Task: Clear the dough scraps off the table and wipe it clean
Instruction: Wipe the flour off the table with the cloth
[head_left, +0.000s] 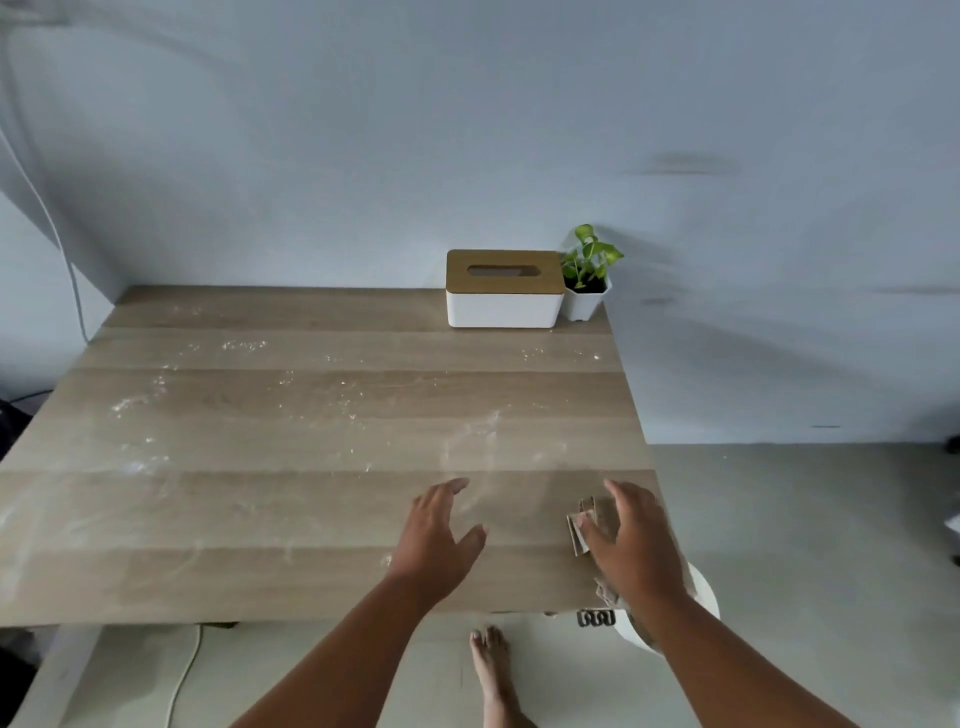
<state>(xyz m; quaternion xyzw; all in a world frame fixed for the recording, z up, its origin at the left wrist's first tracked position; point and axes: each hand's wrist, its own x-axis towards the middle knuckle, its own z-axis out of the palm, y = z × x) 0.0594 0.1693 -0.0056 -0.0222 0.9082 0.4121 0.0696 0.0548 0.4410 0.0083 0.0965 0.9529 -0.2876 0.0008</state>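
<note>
Table (311, 415) (floury) under right hand (631, 540)

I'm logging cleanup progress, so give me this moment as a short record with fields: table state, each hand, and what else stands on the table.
table: wooden table, flour streaks and small dough scraps mostly across its left and far parts
left hand: left hand open, fingers spread over the near tabletop, holding nothing
right hand: right hand grips a folded piece of cardboard at the near right edge
far edge: tissue box with wooden lid, potted plant beside it
below right edge: white bin, partly hidden
</note>
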